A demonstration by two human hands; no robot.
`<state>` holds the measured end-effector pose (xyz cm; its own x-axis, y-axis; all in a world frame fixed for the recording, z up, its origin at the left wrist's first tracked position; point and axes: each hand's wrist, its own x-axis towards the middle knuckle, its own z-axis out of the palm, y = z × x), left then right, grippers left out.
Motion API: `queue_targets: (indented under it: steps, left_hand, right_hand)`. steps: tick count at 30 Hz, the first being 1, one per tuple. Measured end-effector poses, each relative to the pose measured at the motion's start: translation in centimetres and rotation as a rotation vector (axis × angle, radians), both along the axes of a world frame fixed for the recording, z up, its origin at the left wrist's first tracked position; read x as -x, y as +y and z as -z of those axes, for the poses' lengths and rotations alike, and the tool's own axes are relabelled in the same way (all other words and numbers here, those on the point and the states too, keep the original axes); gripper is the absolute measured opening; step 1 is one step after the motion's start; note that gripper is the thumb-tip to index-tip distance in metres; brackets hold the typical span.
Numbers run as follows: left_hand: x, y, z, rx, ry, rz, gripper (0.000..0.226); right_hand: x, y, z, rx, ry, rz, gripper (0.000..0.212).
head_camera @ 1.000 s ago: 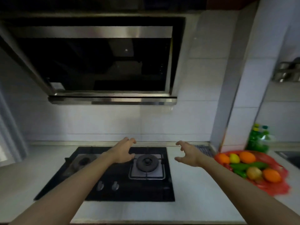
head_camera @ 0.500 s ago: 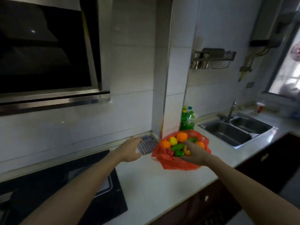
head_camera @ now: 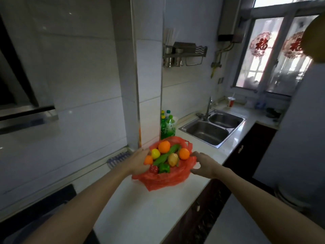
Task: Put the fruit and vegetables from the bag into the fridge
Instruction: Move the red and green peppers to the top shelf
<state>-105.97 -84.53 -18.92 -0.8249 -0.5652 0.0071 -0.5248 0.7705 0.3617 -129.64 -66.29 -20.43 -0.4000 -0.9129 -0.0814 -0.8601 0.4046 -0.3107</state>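
Observation:
A red plastic bag (head_camera: 165,180) lies spread open on the white counter (head_camera: 140,208). In it sit two oranges (head_camera: 164,146), a small orange fruit (head_camera: 148,160), a yellow fruit (head_camera: 155,153), a potato (head_camera: 173,159), a long green vegetable (head_camera: 165,155), a green pepper (head_camera: 164,167) and a small red one (head_camera: 153,169). My left hand (head_camera: 139,162) rests against the bag's left edge beside the small orange fruit, fingers apart. My right hand (head_camera: 204,164) hovers at the bag's right edge, fingers curled and spread, holding nothing.
Green bottles (head_camera: 167,125) stand behind the bag against a tiled pillar. A double steel sink (head_camera: 212,127) is to the right. The black hob (head_camera: 44,212) is at lower left. A white appliance (head_camera: 299,138), perhaps the fridge, stands at right.
The view has swung right from the hob to the bag and sink. Both hands have moved to the bag, the left now at its left edge, the right at its right edge.

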Motion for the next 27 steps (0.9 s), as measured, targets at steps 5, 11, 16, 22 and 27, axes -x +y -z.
queue_targets:
  steps: [5,11,16,22,27]
  left_hand:
    - [3.8,-2.1,0.3,0.005,-0.042,0.082,0.040]
    - [6.8,-4.2,1.1,-0.023,-0.086,0.123,0.050]
    - [8.6,-5.7,2.6,-0.028,-0.098,0.147,0.052]
    - [11.0,-8.2,4.9,-0.028,-0.133,0.135,0.052]
    - [13.3,-10.1,6.2,-0.061,-0.161,0.088,0.063]
  right_hand:
    - [2.1,-0.1,-0.4,0.007,-0.016,0.083,0.065]
    - [4.3,-1.1,0.5,0.019,-0.050,0.150,0.065]
    - [5.7,-2.3,1.8,0.015,-0.083,0.160,0.065]
    - [8.7,-5.3,3.3,-0.005,-0.096,0.124,0.060]
    - [11.7,-8.5,4.7,-0.042,-0.146,0.082,0.063]
